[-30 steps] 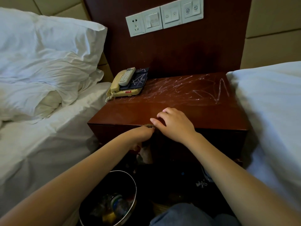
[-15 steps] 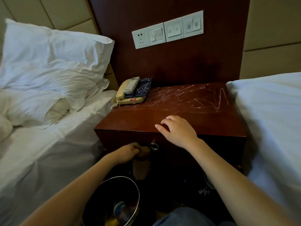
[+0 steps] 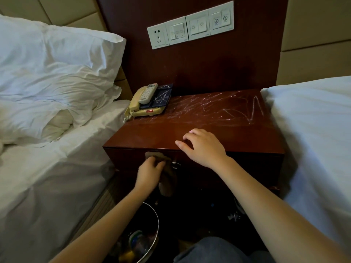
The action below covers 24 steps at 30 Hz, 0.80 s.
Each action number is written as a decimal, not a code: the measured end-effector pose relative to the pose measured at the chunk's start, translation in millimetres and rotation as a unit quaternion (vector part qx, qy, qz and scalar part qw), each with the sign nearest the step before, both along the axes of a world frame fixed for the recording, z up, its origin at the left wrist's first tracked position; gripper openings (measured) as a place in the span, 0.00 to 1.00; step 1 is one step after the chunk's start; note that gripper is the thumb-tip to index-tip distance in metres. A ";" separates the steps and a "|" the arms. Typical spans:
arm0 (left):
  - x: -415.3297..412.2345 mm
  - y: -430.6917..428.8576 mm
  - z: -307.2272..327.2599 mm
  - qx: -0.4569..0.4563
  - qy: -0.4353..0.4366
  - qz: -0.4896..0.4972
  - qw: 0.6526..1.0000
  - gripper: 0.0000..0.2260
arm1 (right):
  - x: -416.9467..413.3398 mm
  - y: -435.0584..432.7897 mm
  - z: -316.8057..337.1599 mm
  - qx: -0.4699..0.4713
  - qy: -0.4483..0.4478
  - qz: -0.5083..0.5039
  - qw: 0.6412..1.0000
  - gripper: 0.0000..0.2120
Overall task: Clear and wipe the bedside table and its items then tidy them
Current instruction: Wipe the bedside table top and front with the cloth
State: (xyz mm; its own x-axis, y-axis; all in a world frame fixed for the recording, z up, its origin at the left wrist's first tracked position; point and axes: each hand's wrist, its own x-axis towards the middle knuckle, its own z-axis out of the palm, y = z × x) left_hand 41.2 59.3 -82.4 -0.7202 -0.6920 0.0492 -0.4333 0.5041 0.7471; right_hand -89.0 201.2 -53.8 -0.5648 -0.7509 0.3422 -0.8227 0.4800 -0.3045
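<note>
Left hand point(image 3: 150, 172) bunches soft limp cloth point(image 3: 167, 177) at its fingertips, likely light; right hand point(image 3: 204, 147) spread, resting on table point(image 3: 218, 128) edge.

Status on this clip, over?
Left hand grips cloth against table front. Right hand rests on its top. Phone, remote at back corner; top streaked white.

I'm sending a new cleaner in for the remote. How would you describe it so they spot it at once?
Find the dark red bedside table below the white switch panel. At its back left corner sits a cream telephone, and the remote lies along its handset. It is the slim pale grey bar with rows of small buttons, paler than the phone beneath.
</note>
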 end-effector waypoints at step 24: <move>14.5 21.6 -60.1 -0.221 -0.115 -0.109 0.962 0.08 | -0.4 -1.6 -1.2 -0.002 0.024 -0.010 1.000 0.28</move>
